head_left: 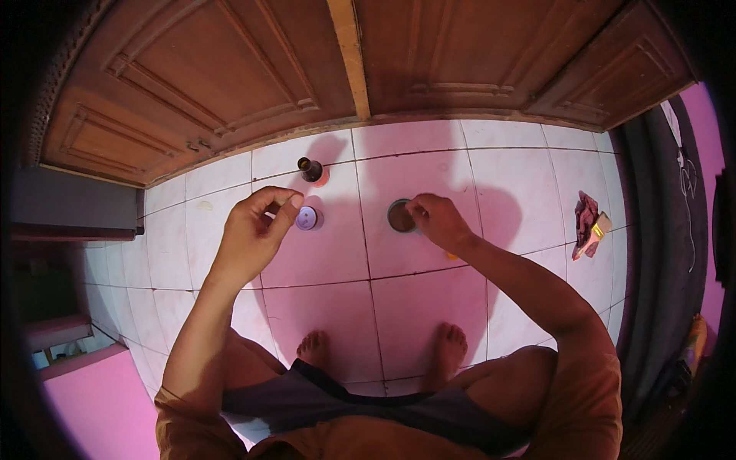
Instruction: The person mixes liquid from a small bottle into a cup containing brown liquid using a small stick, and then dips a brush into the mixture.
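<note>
Cup (399, 216) with brown stuff inside sits on the tiled floor (322, 268), and your right hand (435, 218) pinches its rim. Your left hand (257, 230) pinches something tiny above a small round lid (307, 218), near a dark bottle (310, 169).

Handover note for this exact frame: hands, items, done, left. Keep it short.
Left hand: raised above the floor, thumb and forefinger pinched together; whether it holds anything is too small to tell.
Right hand: fingertips on the rim of the round cup of dark brown liquid.
On the white tiled floor: small dark brown glass bottle, uncapped, upright by the wooden door; small round purple lid lies just in front of it.
Done: bottle open.
Left: unclear.
</note>
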The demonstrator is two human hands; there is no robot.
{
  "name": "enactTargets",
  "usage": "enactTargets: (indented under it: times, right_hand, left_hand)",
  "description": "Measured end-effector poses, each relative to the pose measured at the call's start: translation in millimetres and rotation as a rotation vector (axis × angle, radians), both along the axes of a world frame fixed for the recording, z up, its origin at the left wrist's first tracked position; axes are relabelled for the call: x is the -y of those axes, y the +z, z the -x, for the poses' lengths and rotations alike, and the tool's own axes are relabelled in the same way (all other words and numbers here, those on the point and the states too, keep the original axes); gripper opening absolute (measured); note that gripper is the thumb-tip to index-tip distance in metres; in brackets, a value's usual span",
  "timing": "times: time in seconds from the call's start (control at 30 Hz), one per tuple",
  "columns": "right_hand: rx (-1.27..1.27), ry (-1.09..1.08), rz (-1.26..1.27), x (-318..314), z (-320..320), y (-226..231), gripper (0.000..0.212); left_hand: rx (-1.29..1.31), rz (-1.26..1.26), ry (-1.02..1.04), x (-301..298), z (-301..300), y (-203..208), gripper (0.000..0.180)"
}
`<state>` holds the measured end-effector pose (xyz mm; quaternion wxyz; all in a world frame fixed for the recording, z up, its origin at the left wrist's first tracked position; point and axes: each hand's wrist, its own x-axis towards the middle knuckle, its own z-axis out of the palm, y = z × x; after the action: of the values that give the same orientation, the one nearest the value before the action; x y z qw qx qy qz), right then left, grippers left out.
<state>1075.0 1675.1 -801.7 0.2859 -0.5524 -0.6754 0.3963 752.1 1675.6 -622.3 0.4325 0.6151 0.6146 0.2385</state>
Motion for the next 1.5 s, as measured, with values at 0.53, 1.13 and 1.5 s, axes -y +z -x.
enactTargets:
  times: [0.53, 1.13, 1.5]
  right_hand:
    - [0.011, -0.117, -0.061, -3.9, -17.2, -11.1, 0.009]
    - [0.144, -0.070, -0.097, 0.7, -22.0, -7.0, 0.013]
    - [0.116, -0.068, -0.107, 4.0, -8.4, -9.2, 0.013]
  left_hand:
    - [-0.441, 0.097, -0.083, -73.9, 46.6, -149.3, 0.077]
    - [0.266, 0.134, 0.006, -110.9, 34.5, -247.5, 0.088]
    - [0.052, -0.055, -0.048, -107.0, 23.5, -225.7, 0.066]
